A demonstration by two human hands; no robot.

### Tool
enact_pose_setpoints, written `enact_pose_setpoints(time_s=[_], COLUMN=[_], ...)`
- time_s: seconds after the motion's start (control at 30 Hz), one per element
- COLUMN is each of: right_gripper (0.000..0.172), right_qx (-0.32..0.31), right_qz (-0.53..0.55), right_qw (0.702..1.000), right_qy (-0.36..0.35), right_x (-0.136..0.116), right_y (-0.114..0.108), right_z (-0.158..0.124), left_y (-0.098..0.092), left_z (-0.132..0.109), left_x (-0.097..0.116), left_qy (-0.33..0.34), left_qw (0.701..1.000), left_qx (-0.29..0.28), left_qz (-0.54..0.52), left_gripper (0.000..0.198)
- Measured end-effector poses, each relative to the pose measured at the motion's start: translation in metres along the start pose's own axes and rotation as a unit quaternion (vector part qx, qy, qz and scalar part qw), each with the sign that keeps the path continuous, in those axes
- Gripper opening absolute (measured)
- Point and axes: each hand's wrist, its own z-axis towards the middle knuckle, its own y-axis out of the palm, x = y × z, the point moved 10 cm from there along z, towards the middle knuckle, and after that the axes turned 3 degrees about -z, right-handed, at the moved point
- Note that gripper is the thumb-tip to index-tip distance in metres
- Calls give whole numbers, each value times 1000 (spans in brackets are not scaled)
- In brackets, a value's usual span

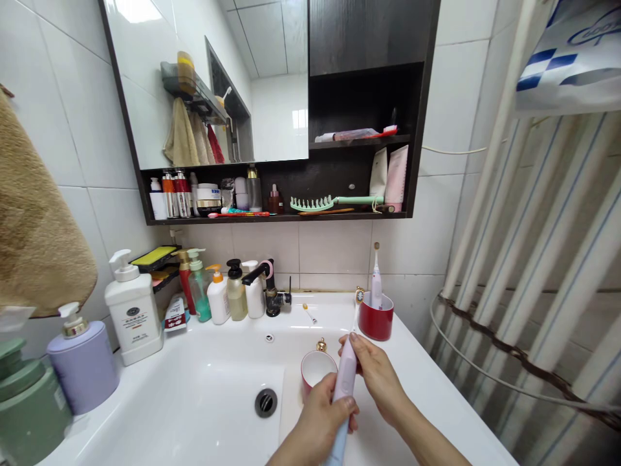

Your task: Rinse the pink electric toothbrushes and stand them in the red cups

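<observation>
My left hand is closed around the lower handle of an electric toothbrush, which fades from pink to pale blue and tilts slightly right. At its top, the fingers of my right hand pinch the handle near the white neck. Left of the toothbrush, partly behind my left hand, stands a red cup with a white inside and a gold ornament. Just beyond my right hand is another red cup, holding a second electric toothbrush. A loose brush head lies on the sink's back ledge.
The white sink has a black drain and a black faucet. Several pump bottles line its back left. Above hangs a dark mirror cabinet with toiletries and a green hairbrush. A radiator stands right.
</observation>
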Motion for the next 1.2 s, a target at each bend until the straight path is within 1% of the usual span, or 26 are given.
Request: enact_pose_setpoints(time_s=[0.07,0.13,0.2,0.27,0.37,0.4,0.43,0.47,0.5,0.53,0.6,0.63,0.7,0.77,0.9,0.97,1.0,1.1,1.17,1.2], right_gripper=[29,27,28,32,39,40,39,36,33,29,23,20,16,15,17,23,27,38,39,39], right_qx=[-27,-60,-61,-16,76,91,93,85,68,51,23,15,9,9,11,18,31,98,127,130], right_qz=[-11,-27,-35,-31,-36,-51,-75,-108,-144,-182,-249,-273,-297,-299,-291,-286,-279,-249,-235,-234], right_qw=[1000,998,997,998,993,990,986,983,979,973,959,953,946,946,949,952,954,956,954,953], right_qy=[1,-9,-29,-48,-84,-98,-112,-122,-129,-132,-134,-134,-132,-128,-118,-109,-106,-117,-137,-143], right_x=[0,-2,-8,-16,-29,-32,-34,-34,-31,-25,-11,-4,8,16,20,18,16,4,-3,-4], right_y=[6,15,16,7,-9,-10,-7,-1,7,15,30,35,40,40,32,24,17,-9,-22,-25], right_z=[-1,-3,-3,3,17,22,27,31,35,38,41,41,42,43,48,50,49,39,29,26], left_y=[-3,-8,-15,-31,-63,-69,-70,-68,-62,-55,-44,-41,-39,-39,-35,-30,-28,-20,-12,-8], left_z=[1,1,2,1,-7,-11,-13,-13,-11,-8,-1,1,5,7,12,17,20,35,49,56], left_x=[2,7,17,28,42,45,49,49,46,39,21,13,5,5,10,16,20,37,50,57], left_qy=[15,43,89,125,146,153,162,167,163,149,111,95,81,81,88,97,103,127,146,155], left_qw=[1000,998,993,982,949,933,919,906,893,880,843,824,799,794,790,789,788,785,781,778], left_qx=[14,30,49,101,223,252,261,251,227,192,124,101,82,83,86,89,90,94,94,95], left_qz=[8,20,57,101,170,205,248,298,352,408,512,549,590,597,600,600,600,599,600,601], left_gripper=[28,26,24,26,29,27,24,22,22,22,25,25,25,26,28,28,28,25,23,23])
